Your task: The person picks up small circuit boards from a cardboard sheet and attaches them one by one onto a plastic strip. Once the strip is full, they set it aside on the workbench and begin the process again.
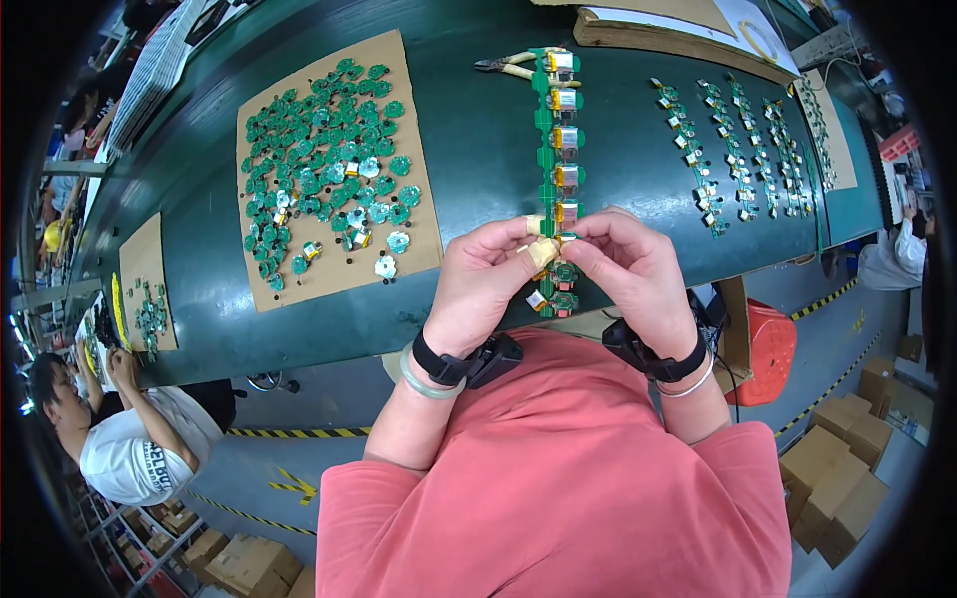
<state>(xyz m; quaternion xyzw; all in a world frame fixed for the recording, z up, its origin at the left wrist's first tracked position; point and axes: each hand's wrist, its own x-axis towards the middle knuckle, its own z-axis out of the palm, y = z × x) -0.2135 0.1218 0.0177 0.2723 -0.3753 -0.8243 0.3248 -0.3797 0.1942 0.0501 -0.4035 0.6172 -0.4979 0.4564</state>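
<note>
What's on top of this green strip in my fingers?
A row of silvery battery-like pieces with yellow edges sits along the green strip. Your left hand and right hand cover part of it, so what lies beneath them can't be seen.

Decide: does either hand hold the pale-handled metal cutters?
No, the cutters lie on the dark green table beyond the left hand and right hand.

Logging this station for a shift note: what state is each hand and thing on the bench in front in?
Green board strip: laid lengthwise, near end held
Left hand: pinched on the strip
Right hand: pinched on the strip
Pliers: lying at the strip's far end
Round boards: loose, scattered
Cardboard sheet: flat, partly covered
Strips at right: laid in separate lines
</note>
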